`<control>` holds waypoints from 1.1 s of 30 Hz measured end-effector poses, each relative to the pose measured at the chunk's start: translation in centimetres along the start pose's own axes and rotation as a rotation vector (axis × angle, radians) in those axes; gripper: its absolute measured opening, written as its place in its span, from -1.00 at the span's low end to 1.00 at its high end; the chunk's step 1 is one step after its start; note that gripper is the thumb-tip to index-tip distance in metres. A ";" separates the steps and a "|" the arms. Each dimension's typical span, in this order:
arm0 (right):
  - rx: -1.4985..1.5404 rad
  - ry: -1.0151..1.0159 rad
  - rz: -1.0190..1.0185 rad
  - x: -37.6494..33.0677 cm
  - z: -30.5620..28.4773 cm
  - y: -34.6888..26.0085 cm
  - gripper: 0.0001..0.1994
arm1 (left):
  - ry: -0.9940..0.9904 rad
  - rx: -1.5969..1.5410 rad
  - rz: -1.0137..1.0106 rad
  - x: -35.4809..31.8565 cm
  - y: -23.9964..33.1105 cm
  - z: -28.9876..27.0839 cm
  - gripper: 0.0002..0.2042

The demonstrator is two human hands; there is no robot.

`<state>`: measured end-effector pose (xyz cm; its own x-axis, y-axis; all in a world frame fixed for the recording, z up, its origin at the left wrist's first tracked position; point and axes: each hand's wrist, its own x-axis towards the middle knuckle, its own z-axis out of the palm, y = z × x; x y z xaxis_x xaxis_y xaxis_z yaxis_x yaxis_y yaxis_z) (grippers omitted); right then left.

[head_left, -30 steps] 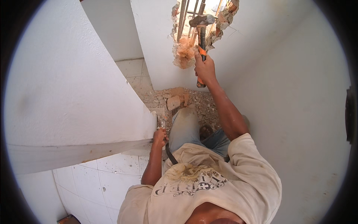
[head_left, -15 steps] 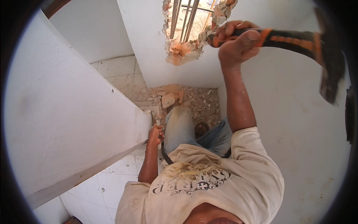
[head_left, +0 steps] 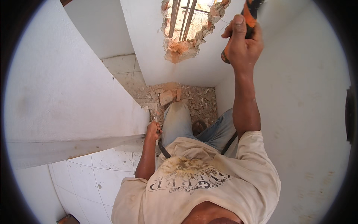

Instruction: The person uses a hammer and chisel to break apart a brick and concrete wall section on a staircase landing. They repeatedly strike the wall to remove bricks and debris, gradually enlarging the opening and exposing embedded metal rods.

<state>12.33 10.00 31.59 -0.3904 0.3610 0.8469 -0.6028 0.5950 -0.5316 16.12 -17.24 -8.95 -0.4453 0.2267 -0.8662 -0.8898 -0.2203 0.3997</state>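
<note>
My right hand (head_left: 244,46) is up between 1 and 2 o'clock, fingers and thumb wrapped tight around the black-and-orange handle of a hammer (head_left: 250,23). The butt pokes out of my fist towards 8 o'clock, and the handle slants up towards 1 o'clock, where its far end runs out of view at the top edge.

At 12 o'clock is the ragged hole (head_left: 195,30) in the white wall, with dark metal bars (head_left: 173,20) running up through it. The hammer is apart from the hole's rim, on its 3 o'clock side. Crumbled orange brick (head_left: 178,47) fills the hole's bottom edge.

My left hand (head_left: 153,130) is low at 8 o'clock, between the end of a white slab (head_left: 82,93) and my leg in jeans (head_left: 177,119). Its fingers are curled in, but it looks so small here that I can't tell whether they grip anything.

Beyond my knee, towards 12 o'clock, rubble (head_left: 201,100) covers the floor at the wall's foot. A pale block (head_left: 166,98) lies at my knee's 11 o'clock, just beside an orange brick piece (head_left: 178,95). White tiles (head_left: 112,164) spread out at 8 o'clock.
</note>
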 end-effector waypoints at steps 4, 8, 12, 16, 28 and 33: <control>0.155 0.145 -0.432 8.6 -1.4 -3.4 -0.59 | 0.025 -0.016 -0.020 -0.1 0.2 0.2 -0.76; 0.788 0.275 -0.132 5.1 2.2 0.9 -0.68 | 0.031 -0.079 0.005 -0.2 0.1 0.5 -0.75; -0.346 -0.463 0.792 -12.6 6.7 8.8 -0.71 | -0.005 -0.044 0.030 -0.4 0.1 0.4 -0.77; -0.211 -0.264 1.012 -19.0 5.6 16.7 -0.66 | 0.024 0.049 0.045 -0.4 0.3 0.0 -0.76; -0.128 -0.382 0.643 -24.7 -3.7 13.1 -0.77 | 0.025 0.075 -0.086 3.1 0.2 -0.1 -0.67; -0.327 -0.783 0.116 -19.3 -3.1 11.0 -0.83 | 0.017 0.123 -0.049 3.3 0.6 -1.1 -0.66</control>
<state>15.34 11.84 9.46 -0.8779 -0.0964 0.4690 -0.3454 0.8058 -0.4810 14.22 -17.66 -11.84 -0.4005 0.2178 -0.8900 -0.9163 -0.0912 0.3900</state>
